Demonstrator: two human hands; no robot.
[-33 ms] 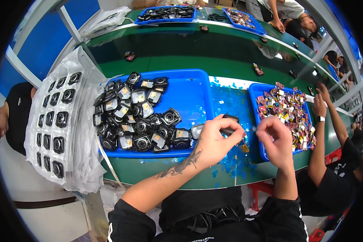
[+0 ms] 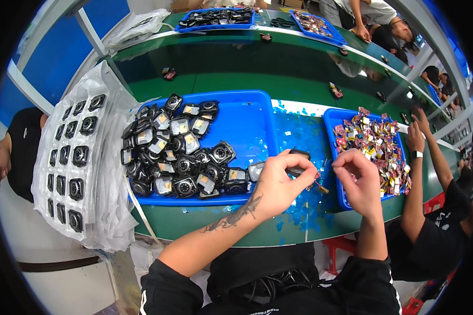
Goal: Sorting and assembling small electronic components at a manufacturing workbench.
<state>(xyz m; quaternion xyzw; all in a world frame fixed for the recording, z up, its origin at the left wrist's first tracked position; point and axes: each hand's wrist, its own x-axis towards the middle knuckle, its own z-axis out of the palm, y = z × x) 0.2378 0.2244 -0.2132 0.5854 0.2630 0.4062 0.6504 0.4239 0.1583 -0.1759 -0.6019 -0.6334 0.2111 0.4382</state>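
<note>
My left hand (image 2: 279, 184) is closed on a black smartwatch case (image 2: 299, 153), which mostly hides behind the fingers. From it hangs a thin wire with a small yellowish piece (image 2: 321, 188) at the end. To its right, my right hand (image 2: 361, 182) is raised with thumb and forefinger pinched, beside the right tray; anything between the fingertips is too small to make out. A blue tray (image 2: 252, 105) left of my hands bears a heap of black watch cases (image 2: 184, 164). Small circuit pieces with yellow and white labels (image 2: 376, 152) fill the blue tray (image 2: 331, 118) on the right.
Blue film scraps (image 2: 294, 215) litter the green table (image 2: 231, 226) between the trays. Stacked clear plastic packs of watch cases (image 2: 63, 157) stand at the left. Across a green belt (image 2: 220, 63) are more trays. A co-worker's arms (image 2: 418, 178) reach in at the right.
The dangling yellowish piece has swung slightly to the right and up below my left hand. My right hand's fingers have shifted a little; the left hand stays put.
</note>
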